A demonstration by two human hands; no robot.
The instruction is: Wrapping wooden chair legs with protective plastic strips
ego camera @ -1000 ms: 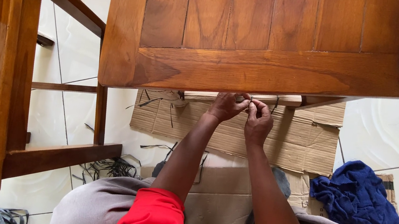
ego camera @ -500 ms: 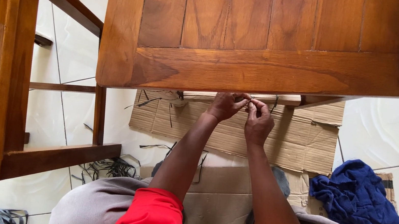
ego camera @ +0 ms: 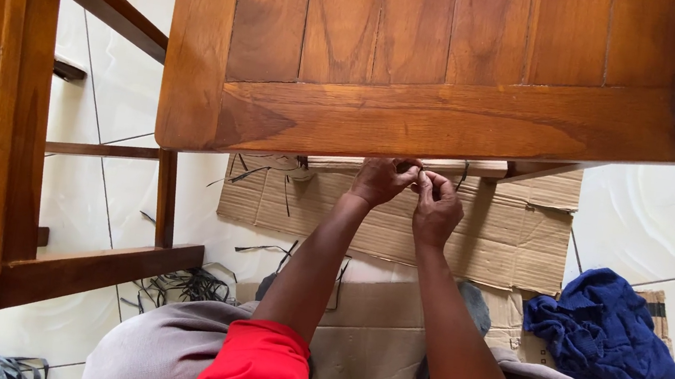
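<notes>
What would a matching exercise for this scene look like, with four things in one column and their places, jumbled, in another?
Things:
1. table
2. blue cloth
3. cardboard
4. dark strips

Places:
A. flat on the floor under the hands
B. on the tiles beside the left knee
C. crumpled on a box at the right
D. above the hands, filling the top of the view

Pairs: 1-D, 2-C, 3-A, 4-B. The left hand and right hand meet just under the table's edge, pinching something too small to tell.
</notes>
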